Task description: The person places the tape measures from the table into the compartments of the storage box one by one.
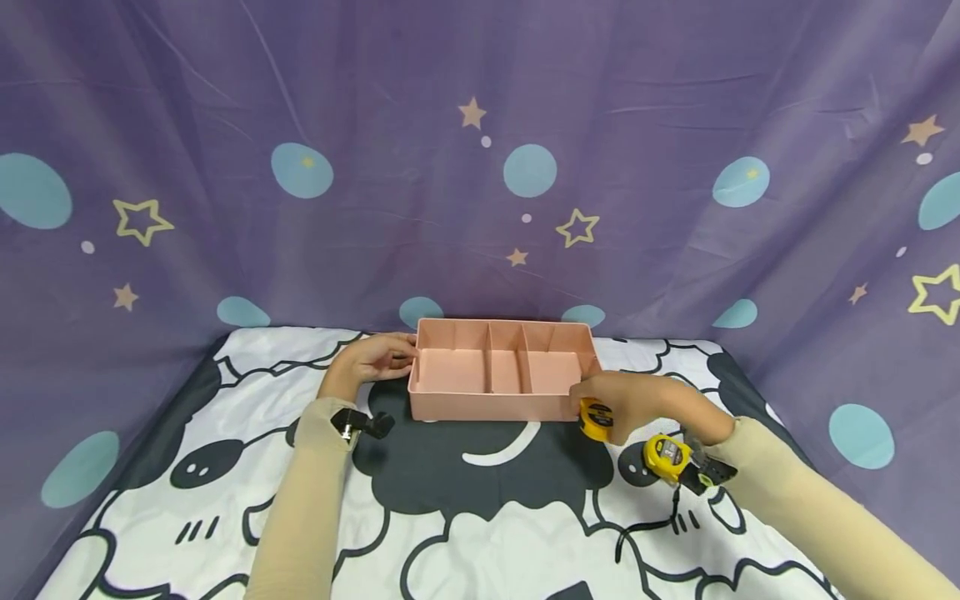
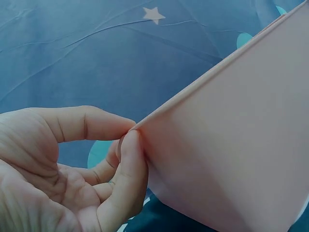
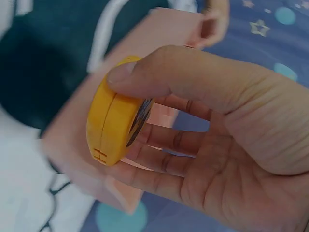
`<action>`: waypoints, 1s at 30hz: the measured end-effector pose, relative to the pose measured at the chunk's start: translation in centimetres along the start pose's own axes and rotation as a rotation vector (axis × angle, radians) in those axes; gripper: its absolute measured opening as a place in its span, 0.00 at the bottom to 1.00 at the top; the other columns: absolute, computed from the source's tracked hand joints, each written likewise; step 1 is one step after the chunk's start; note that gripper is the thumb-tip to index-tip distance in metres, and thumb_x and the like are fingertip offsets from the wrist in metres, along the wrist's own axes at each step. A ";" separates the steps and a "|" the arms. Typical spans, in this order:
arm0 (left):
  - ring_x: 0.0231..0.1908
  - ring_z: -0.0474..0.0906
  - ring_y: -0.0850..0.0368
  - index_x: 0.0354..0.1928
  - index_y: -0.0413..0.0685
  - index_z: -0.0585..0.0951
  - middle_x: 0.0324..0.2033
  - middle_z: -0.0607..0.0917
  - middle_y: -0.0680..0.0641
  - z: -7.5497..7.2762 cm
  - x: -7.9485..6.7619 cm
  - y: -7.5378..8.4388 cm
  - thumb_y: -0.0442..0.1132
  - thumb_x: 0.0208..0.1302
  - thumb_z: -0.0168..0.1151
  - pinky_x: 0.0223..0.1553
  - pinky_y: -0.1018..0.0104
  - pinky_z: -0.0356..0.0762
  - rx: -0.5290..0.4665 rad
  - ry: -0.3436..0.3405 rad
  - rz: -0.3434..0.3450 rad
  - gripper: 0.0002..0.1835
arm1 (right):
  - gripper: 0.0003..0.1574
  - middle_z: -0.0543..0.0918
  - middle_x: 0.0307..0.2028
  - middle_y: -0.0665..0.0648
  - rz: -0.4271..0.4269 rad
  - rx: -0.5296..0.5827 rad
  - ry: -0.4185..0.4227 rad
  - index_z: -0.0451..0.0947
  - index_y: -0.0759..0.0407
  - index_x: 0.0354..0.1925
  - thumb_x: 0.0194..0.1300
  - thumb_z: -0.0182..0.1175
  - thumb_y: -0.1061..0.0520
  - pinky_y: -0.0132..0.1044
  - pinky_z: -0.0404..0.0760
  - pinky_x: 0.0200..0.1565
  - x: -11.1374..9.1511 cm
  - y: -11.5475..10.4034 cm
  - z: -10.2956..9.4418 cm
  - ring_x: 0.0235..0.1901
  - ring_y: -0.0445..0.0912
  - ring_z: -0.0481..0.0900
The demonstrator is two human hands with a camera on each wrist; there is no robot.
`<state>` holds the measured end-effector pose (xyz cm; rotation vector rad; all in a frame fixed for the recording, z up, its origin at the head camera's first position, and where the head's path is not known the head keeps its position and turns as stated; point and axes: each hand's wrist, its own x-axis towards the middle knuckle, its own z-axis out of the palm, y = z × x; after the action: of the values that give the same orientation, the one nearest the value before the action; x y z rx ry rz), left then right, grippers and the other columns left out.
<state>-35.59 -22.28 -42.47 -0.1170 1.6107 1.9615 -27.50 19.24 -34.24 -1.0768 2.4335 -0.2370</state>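
Observation:
A pink box (image 1: 450,406) with three compartments stands at the back of the table, with nothing showing inside it. My left hand (image 1: 381,357) is at its left end; in the left wrist view the thumb and index finger pinch the box's rim at a corner. At the front right corner, my right hand (image 1: 626,402) holds a yellow tape measure (image 3: 110,118) between thumb and fingers, close against the box's wall. A second yellow tape measure (image 1: 666,457) with a black cord lies just nearer, below the right wrist.
A white and dark cloth (image 1: 487,467) with a cartoon print covers the table. Behind the box, a purple curtain (image 1: 390,167) with stars and dots hangs right at the table's back edge. Black cameras (image 1: 363,422) are strapped to both wrists.

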 end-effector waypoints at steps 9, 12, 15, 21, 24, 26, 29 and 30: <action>0.35 0.80 0.63 0.42 0.53 0.77 0.31 0.83 0.54 0.7 0.0 -0.4 0.26 0.73 0.51 0.36 0.76 0.83 0.017 0.022 0.035 0.12 | 0.35 0.80 0.43 0.52 -0.078 0.065 0.097 0.78 0.55 0.51 0.43 0.75 0.70 0.39 0.82 0.43 0.2 -1.2 -3.3 0.41 0.48 0.75; 0.33 0.80 0.64 0.40 0.55 0.78 0.30 0.83 0.55 0.8 0.0 -0.7 0.26 0.73 0.50 0.34 0.76 0.83 0.013 0.027 0.047 0.13 | 0.35 0.79 0.46 0.53 -0.095 0.097 0.124 0.78 0.53 0.51 0.43 0.75 0.70 0.39 0.83 0.43 0.4 -1.5 -4.0 0.43 0.50 0.75; 0.32 0.80 0.66 0.41 0.54 0.78 0.30 0.83 0.55 1.0 -0.1 -0.8 0.27 0.74 0.50 0.33 0.77 0.82 0.015 0.031 0.061 0.13 | 0.36 0.78 0.48 0.55 -0.115 0.126 0.150 0.77 0.53 0.51 0.43 0.73 0.72 0.40 0.84 0.41 0.7 -1.6 -4.7 0.45 0.52 0.75; 0.32 0.80 0.66 0.46 0.51 0.75 0.29 0.83 0.56 1.0 -0.1 -0.8 0.27 0.74 0.50 0.33 0.78 0.82 0.005 0.038 0.072 0.10 | 0.37 0.77 0.48 0.57 -0.107 0.107 0.184 0.77 0.53 0.53 0.44 0.72 0.71 0.38 0.81 0.39 1.4 -2.0 -5.9 0.43 0.53 0.74; 0.32 0.80 0.66 0.47 0.51 0.75 0.29 0.83 0.56 0.8 -0.1 -0.8 0.27 0.74 0.50 0.33 0.78 0.82 0.004 0.033 0.068 0.11 | 0.36 0.77 0.49 0.57 -0.113 0.102 0.198 0.78 0.52 0.55 0.46 0.72 0.70 0.39 0.81 0.39 1.8 -2.4 -6.6 0.44 0.53 0.74; 0.32 0.80 0.66 0.50 0.50 0.75 0.29 0.84 0.56 0.7 0.0 -0.9 0.27 0.74 0.49 0.33 0.78 0.82 0.005 0.033 0.066 0.11 | 0.36 0.77 0.49 0.56 -0.115 0.108 0.207 0.78 0.52 0.55 0.47 0.71 0.69 0.41 0.84 0.41 2.1 -2.8 -7.1 0.45 0.52 0.75; 0.33 0.80 0.66 0.56 0.46 0.73 0.29 0.84 0.56 0.5 0.0 -0.9 0.27 0.74 0.50 0.34 0.78 0.82 0.007 0.037 0.065 0.13 | 0.36 0.78 0.49 0.56 -0.122 0.122 0.215 0.78 0.53 0.56 0.48 0.71 0.69 0.46 0.85 0.45 2.5 -3.1 -7.8 0.45 0.52 0.75; 0.33 0.80 0.66 0.58 0.45 0.72 0.29 0.84 0.56 0.4 0.0 -1.0 0.27 0.74 0.50 0.34 0.78 0.82 0.008 0.038 0.065 0.15 | 0.36 0.78 0.49 0.56 -0.121 0.124 0.218 0.78 0.54 0.57 0.48 0.71 0.69 0.48 0.86 0.46 2.6 -3.1 -8.1 0.46 0.53 0.75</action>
<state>-35.04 -21.78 -43.21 -0.1005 1.6655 2.0125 -30.82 14.98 -27.02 -1.1988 2.5047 -0.5644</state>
